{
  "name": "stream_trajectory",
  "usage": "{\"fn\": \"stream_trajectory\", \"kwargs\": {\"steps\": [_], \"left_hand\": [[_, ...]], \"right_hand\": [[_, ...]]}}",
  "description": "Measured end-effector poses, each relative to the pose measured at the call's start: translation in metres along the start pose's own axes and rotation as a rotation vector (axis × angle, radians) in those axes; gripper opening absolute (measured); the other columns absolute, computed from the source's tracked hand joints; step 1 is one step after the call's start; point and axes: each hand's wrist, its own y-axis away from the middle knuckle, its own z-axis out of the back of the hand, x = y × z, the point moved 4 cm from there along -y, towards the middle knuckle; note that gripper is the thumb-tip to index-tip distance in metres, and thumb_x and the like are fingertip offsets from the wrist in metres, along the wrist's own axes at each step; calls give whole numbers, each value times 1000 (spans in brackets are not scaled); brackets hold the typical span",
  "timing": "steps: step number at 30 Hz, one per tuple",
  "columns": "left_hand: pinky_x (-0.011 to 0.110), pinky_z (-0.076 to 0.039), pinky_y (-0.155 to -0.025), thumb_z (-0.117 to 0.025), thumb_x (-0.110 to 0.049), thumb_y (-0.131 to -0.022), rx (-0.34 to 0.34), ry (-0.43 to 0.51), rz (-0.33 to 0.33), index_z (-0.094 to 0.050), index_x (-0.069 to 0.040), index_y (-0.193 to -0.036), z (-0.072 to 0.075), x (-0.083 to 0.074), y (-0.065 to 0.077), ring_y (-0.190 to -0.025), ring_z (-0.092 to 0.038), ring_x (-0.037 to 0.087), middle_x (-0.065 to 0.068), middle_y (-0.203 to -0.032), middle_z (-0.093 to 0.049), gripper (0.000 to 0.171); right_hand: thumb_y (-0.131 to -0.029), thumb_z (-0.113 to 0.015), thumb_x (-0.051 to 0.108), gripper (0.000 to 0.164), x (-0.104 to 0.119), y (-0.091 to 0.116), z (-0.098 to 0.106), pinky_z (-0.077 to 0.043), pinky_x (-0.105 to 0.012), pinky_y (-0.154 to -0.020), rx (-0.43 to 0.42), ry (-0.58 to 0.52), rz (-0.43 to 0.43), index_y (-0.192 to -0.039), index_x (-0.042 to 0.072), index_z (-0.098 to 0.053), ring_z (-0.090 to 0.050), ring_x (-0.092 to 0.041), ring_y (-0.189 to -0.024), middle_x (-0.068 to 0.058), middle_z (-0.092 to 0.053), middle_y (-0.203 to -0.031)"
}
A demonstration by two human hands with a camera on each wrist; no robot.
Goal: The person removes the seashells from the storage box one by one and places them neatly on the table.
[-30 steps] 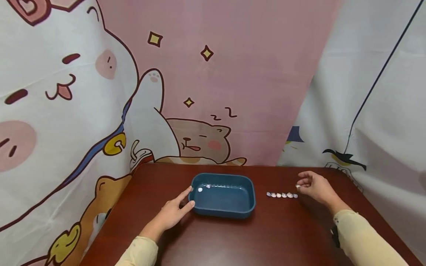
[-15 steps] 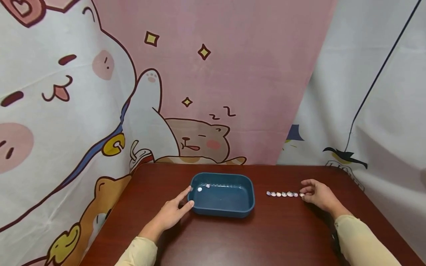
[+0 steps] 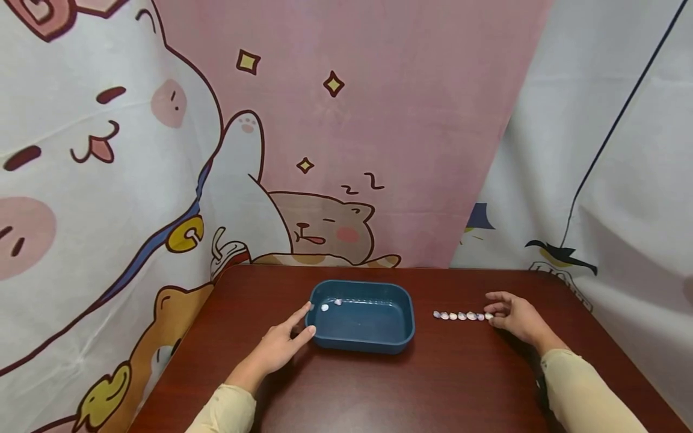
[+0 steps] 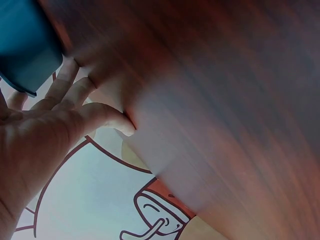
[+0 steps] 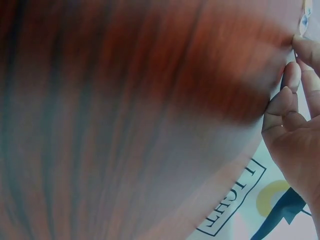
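Small whitish and purplish pieces, like little seashells, form a straight row [image 3: 462, 316] on the table right of the tray. At the row's right end my right hand [image 3: 517, 316] pinches the last shell [image 3: 489, 316] between thumb and fingertips, low on the table and against its neighbour. My left hand [image 3: 278, 347] rests at the left end of a dark blue rectangular tray [image 3: 363, 347], its relaxed fingers touching that side. Two shells, one white [image 3: 325, 308] and one purplish [image 3: 338, 302], lie inside the tray at its left. The right wrist view shows part of the row [image 5: 305, 21].
The table [image 3: 379, 391] is dark reddish-brown and glossy. Cloth printed with cartoon animals [image 3: 335, 231] hangs along its back and both sides.
My right hand has lowered a shell to the table at the row's right end, then slid it left against the others. My left hand and the tray hold their place.
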Motion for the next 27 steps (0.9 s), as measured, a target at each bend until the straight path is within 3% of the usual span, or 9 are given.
{"fn": "stream_trajectory", "kwargs": {"steps": [6, 12, 17, 27], "left_hand": [[71, -47, -110, -60, -54, -107, 3, 9, 1, -36, -36, -168, 0, -1, 0, -130, -65, 36, 14, -146, -67, 68], [69, -48, -109, -60, -55, -106, -4, -2, 3, -36, -36, -168, 1, -1, 0, -128, -66, 34, 13, -140, -70, 69], [70, -48, -109, -60, -55, -106, -6, -4, 6, -36, -36, -168, 1, -1, 0, -128, -66, 35, 13, -140, -70, 68], [69, -49, -107, -60, -55, -106, -5, -8, 8, -36, -36, -168, 1, -3, 2, -123, -67, 33, 12, -135, -71, 68]], "right_hand": [[-90, -82, 3, 64, -2, 0, -1, -53, -16, -76, -6, -5, 6, -146, -9, -53, -74, -18, -103, -22, -77, -121], [-88, -84, 1, 74, 1, 0, 0, -58, -22, -78, 37, -68, 1, -150, -13, -46, -74, -31, -108, -30, -72, -128], [-89, -84, 3, 78, 2, 1, 1, -59, -26, -79, 61, -55, -12, -153, -13, -43, -71, -37, -113, -31, -69, -131], [-87, -87, 3, 76, 1, 5, 1, -56, -20, -76, 32, -30, -21, -150, -13, -46, -72, -28, -104, -26, -72, -122]]}}
